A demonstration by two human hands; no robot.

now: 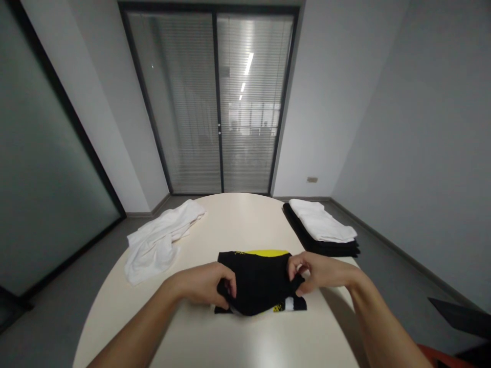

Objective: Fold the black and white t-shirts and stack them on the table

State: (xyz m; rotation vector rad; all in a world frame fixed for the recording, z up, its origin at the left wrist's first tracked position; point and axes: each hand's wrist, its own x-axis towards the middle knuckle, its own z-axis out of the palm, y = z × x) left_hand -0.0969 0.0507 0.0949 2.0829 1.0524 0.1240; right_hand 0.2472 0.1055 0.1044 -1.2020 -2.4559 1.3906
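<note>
A black garment (259, 278) with yellow and white parts lies partly folded on the table in front of me. My left hand (215, 283) pinches its near left corner, fingers closed round the cloth. At the near right corner, my right hand (312, 271) grips the fabric between thumb and fingers. Between the hands the near edge sags and is slightly lifted, and a patterned yellow-and-white strip shows beneath it. The garment's exact kind cannot be made out.
A loosely crumpled white cloth (164, 240) lies on the left of the round-edged pale table (238, 220). On the right sits a stack of folded black cloth (326, 249) with a folded white one (322, 220) on top. Beyond the table stands a glass door (249, 153) with blinds.
</note>
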